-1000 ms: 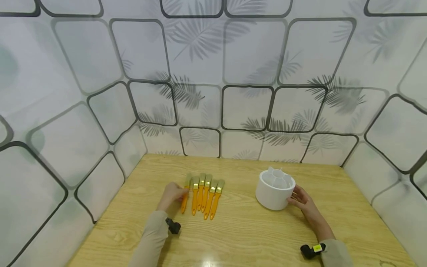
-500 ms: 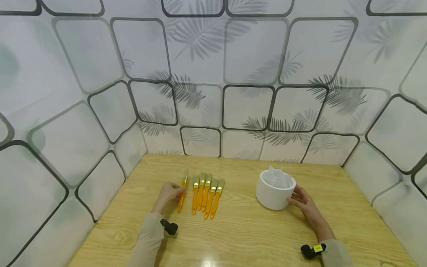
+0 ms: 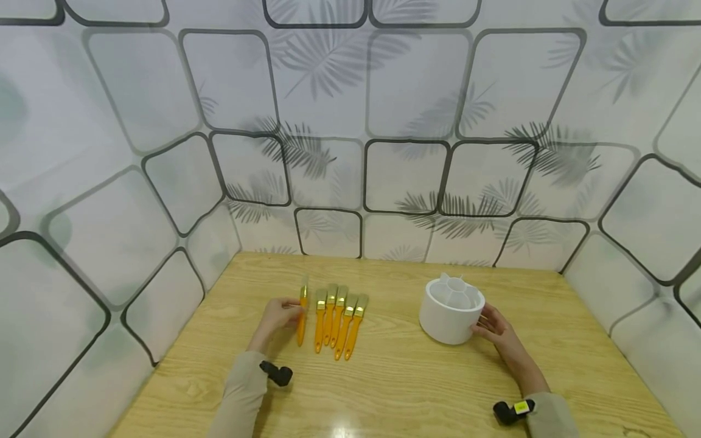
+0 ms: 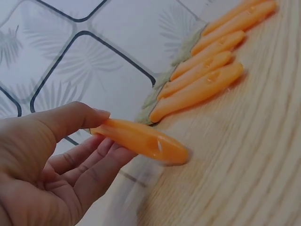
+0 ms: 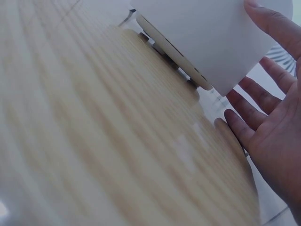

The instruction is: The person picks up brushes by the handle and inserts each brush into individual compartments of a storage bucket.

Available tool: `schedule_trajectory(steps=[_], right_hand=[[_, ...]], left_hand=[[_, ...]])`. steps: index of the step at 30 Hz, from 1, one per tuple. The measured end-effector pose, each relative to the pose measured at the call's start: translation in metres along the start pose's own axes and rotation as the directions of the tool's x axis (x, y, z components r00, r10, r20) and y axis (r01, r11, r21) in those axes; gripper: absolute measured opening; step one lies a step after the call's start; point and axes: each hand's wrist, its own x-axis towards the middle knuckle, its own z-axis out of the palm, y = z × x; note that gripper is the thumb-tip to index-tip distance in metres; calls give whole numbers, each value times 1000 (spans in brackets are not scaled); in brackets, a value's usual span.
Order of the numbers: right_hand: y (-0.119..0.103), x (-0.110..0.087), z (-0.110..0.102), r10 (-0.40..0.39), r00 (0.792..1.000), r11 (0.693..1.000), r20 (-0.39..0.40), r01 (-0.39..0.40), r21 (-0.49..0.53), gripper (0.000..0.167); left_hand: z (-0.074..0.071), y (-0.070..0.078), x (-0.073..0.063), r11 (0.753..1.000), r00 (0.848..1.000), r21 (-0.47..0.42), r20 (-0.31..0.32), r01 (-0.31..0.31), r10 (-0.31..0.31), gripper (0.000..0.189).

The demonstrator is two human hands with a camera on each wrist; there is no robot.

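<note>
My left hand (image 3: 277, 317) pinches a paintbrush (image 3: 302, 319) between thumb and fingers, by its orange handle. In the head view its bristles point away toward the back wall; in the left wrist view the handle end (image 4: 160, 146) juts out past the fingers. Right of it several like paintbrushes (image 3: 339, 325) lie side by side on the table, bristles to the back. My right hand (image 3: 497, 331) holds the right side of a white round holder (image 3: 446, 321) with inner dividers, thumb on the near side and fingers behind. No brush shows in its compartments.
A pale wood-grain table (image 3: 383, 389) bears everything. Patterned cloth walls (image 3: 328, 152) enclose it at the back and both sides. Small black cameras sit at both sleeves.
My left hand has drawn one paintbrush leftward, away from the row, and its handle has turned a little. The right hand and the white holder have stayed put.
</note>
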Motion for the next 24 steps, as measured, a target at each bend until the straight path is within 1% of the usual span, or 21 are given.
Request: schedule_trajectory(steps=[5,9,13,17,22,24], right_hand=[[1,1,0,-10,1000,1000,-3,10,0,60],[1,0,0,-8,1000,1000,-5,8,0,60],[1,0,0,-14,1000,1000,-4,14,-6,58],[2,0,-1,-3,1000,1000,-4,3,-17,59],[2,-1,-1,6,1000,1000,-2,-6,-26,60],[2,-1,-1,-5,1000,1000,1,5,-22,59]], left_hand=[[1,2,0,992,1000,-124,15,17,-15,36],[1,4,0,985,999,-171,25,31,-27,36],[1,3,1,981,999,-191,37,23,-16,36],[1,3,1,978,998,-207,61,3,10,37],[3,6,0,974,996,-226,92,6,15,39],[4,6,1,971,994,-239,104,10,15,39]])
